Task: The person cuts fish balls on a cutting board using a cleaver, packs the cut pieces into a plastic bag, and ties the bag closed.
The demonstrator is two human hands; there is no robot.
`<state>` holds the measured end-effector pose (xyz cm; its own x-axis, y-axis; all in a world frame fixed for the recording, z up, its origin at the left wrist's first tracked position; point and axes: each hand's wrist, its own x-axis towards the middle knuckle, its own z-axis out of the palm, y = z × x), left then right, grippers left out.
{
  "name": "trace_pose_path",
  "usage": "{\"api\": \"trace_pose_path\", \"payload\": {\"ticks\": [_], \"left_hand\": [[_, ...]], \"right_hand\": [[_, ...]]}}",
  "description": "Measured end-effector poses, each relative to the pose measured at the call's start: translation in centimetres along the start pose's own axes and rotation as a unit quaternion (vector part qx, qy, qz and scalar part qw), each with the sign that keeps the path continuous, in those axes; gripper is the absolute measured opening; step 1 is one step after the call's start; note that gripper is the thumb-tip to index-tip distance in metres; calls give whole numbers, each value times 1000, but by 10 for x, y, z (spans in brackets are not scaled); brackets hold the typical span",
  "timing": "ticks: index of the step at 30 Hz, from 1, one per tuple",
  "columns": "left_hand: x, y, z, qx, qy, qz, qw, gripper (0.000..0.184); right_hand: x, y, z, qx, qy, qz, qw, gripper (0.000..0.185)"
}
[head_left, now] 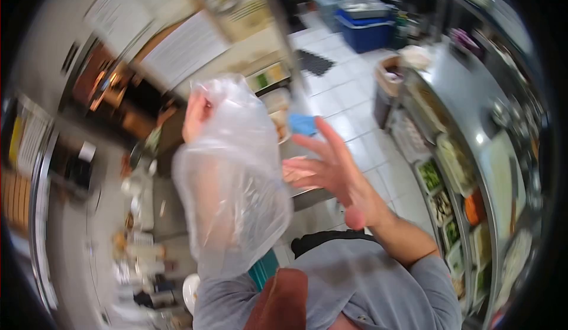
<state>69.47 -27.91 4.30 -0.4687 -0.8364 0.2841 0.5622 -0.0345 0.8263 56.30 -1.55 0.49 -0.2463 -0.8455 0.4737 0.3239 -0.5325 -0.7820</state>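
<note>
A clear plastic bag (236, 170) hangs over my left forearm, which shows faintly through the film. At the bag's upper left, my left hand (198, 117) appears curled on the plastic; motion blur and folds of film hide part of the fingers. To the right of the bag is my right hand (331, 170), fingers spread and holding nothing, a little apart from the bag. Just beyond its fingertips a small blue piece (303, 124), perhaps cloth or paper, shows by the counter edge.
On the right runs a steel counter (455, 87) with food trays (454, 164) below and a cutting board (503, 182). A bin (387, 90) and blue cooler (364, 31) stand on the tiled floor (337, 93). Printed sheets (184, 49) hang ahead.
</note>
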Motion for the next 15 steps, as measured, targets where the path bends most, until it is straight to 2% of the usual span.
{"api": "trace_pose_path", "payload": {"ticks": [3, 5, 7, 8, 9, 10, 11, 12, 13, 14, 15], "left_hand": [[6, -93, 99, -65, -77, -16, 995, 21], [1, -146, 160, -112, -127, -26, 985, 18], [-7, -196, 209, -34, -142, -39, 989, 19], [0, -227, 216, 89, -199, -77, 973, 23], [1, -248, 221, 320, -210, 35, 923, 25], [-9, -249, 233, 434, -224, 188, 852, 29], [-18, -251, 245, 533, -186, 341, 752, 33], [-42, -233, 268, 532, -182, 239, 791, 40], [-67, -222, 291, 473, -228, 131, 841, 44], [-92, -233, 302, 308, -353, 85, 879, 40], [-99, -256, 321, 296, -376, 82, 874, 40]], "right_hand": [[-29, -40, -45, 61, 76, -16, 995, 122], [-48, -65, -84, -196, 185, 29, 962, 80], [-72, -50, -141, -365, 309, -4, 878, 35], [-83, -47, -168, -294, 392, -7, 872, 25], [-96, -46, -194, -223, 469, -18, 855, 16], [-111, -39, -218, -233, 500, -37, 833, 16], [-124, -29, -240, -266, 565, -71, 778, 14], [-134, -28, -254, -295, 624, -104, 716, 12], [-140, -31, -262, -300, 648, -123, 689, 12], [-144, -34, -271, -314, 651, -133, 678, 12], [-148, -37, -278, -327, 650, -135, 672, 13]]}}
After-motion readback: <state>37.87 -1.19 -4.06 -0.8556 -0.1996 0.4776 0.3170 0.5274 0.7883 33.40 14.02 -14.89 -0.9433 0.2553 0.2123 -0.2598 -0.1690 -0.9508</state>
